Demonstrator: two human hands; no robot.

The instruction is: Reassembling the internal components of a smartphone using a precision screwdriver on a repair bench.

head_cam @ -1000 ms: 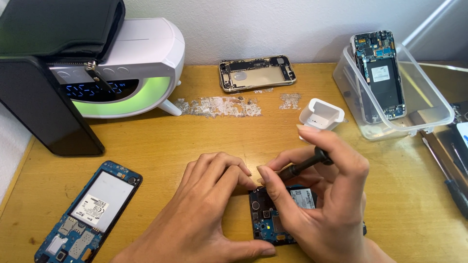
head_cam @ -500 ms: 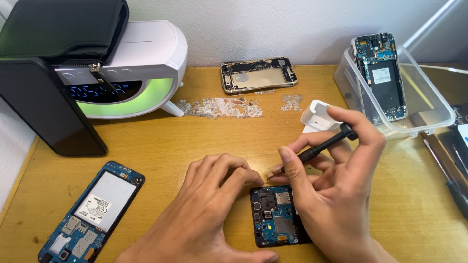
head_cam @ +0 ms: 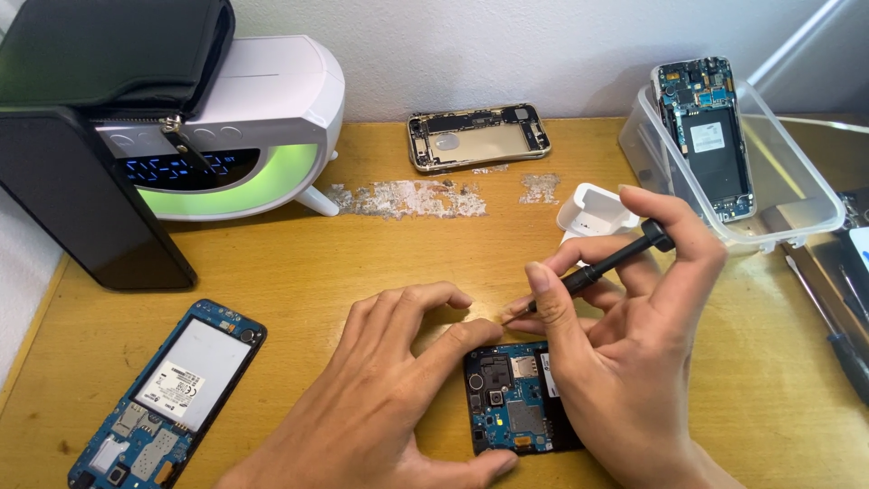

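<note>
— While the left hand (head_cam: 380, 398) cups the small opened phone with its blue circuit board (head_cam: 511, 398) on the wooden desk (head_cam: 362, 263), what does the right hand (head_cam: 625, 362) hold?
— Its fingers are closed around a slim black screwdriver (head_cam: 602, 261), tip near the phone's top edge.

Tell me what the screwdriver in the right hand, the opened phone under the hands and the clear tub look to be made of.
Screwdriver: matte black handle, probably plastic or coated metal; slim tip, likely steel.
Opened phone: blue circuit board with small metal shields, dark frame.
Clear tub: see-through, glossy, apparently plastic.
Right hand holds the screwdriver; left hand steadies the phone.
</note>
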